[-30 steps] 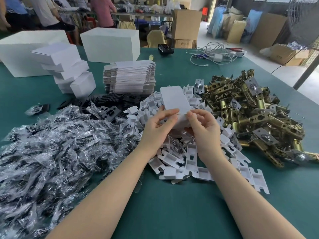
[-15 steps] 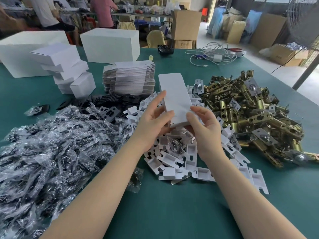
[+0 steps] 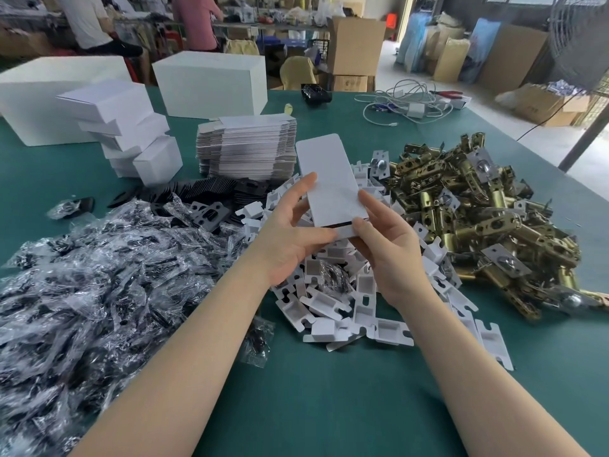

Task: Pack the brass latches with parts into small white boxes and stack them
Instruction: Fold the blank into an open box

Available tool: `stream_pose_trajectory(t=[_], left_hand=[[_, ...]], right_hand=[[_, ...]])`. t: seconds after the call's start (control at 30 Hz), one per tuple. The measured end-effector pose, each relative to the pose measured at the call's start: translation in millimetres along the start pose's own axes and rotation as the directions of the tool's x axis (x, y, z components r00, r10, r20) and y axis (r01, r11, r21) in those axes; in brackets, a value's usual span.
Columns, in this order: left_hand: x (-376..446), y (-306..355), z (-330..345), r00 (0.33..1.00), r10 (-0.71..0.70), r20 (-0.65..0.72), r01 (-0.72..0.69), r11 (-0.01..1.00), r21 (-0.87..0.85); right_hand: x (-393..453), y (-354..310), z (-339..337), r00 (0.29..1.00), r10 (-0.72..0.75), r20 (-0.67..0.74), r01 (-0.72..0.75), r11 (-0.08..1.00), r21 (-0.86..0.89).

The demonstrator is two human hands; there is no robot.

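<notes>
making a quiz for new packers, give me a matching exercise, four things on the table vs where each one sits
Things:
1. brass latches
2. clear plastic bags of parts
3. stack of flat white cartons
4. small white box

Places:
A. held in both hands
B. heaped on the left
C. heaped on the right
D. behind the hands, mid-table

Pairs: 1-C, 2-B, 3-D, 4-A

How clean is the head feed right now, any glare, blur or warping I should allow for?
Head view: even, soft light with faint shadows; specular glints speckle the plastic bags and brass latches; wide-angle warping bends the table edge and stretches the forearms; the white box and both hands, left hand and right hand, look sharp; the far background is softer.
</notes>
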State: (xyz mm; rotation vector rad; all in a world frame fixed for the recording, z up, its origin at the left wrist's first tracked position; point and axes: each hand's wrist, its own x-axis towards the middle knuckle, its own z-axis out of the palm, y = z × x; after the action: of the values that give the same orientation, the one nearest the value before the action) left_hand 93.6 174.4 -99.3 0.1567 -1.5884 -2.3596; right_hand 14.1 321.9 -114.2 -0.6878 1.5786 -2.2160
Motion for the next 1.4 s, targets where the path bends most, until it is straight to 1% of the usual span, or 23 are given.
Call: stream_pose_trajectory(t=[0.07, 0.2, 0.4, 0.57, 0.8, 0.9, 1.1, 1.27, 1.4], left_hand=[[0, 0, 1, 1.000, 0.001, 0.000, -0.001, 1.000, 0.018], [-1, 2, 2, 1.000, 0.001, 0.029, 0.000, 0.999, -0.037], [-1, 3, 0, 0.999, 0.015, 0.048, -0.012, 0.998, -0.063], [-1, 0, 3, 0.999, 0.030, 0.031, -0.029, 0.999, -0.030], [0, -1, 1, 0.998, 0.029, 0.064, -0.027, 0.999, -0.037], [1, -2, -1, 0.996, 0.036, 0.081, -0.034, 0.999, -0.032], [3, -7, 2, 0.995, 0.087, 0.057, -0.093, 0.991, 0.097], [5, -8, -1, 0.996, 0.073, 0.051, -0.075, 0.996, 0.050], [6, -9, -1, 0.997, 0.073, 0.040, -0.075, 0.995, 0.067]], right_hand=[[-1, -1, 0, 1.000, 0.001, 0.016, -0.001, 1.000, 0.009], [-1, -3, 1, 1.000, 0.001, 0.017, -0.002, 0.999, 0.045], [-1, -3, 2, 1.000, 0.003, 0.013, -0.004, 0.997, 0.079], [-1, -2, 2, 1.000, -0.005, -0.022, 0.006, 0.999, 0.041], [0, -3, 4, 1.000, 0.002, -0.031, -0.001, 1.000, 0.021], [-1, -3, 5, 0.998, 0.000, -0.058, 0.001, 1.000, 0.009], [-3, -4, 8, 0.993, -0.029, -0.114, 0.028, 1.000, -0.011], [-3, -4, 9, 0.992, -0.028, -0.127, 0.025, 0.999, -0.024], [-4, -4, 8, 0.990, -0.037, -0.135, 0.032, 0.999, -0.044]])
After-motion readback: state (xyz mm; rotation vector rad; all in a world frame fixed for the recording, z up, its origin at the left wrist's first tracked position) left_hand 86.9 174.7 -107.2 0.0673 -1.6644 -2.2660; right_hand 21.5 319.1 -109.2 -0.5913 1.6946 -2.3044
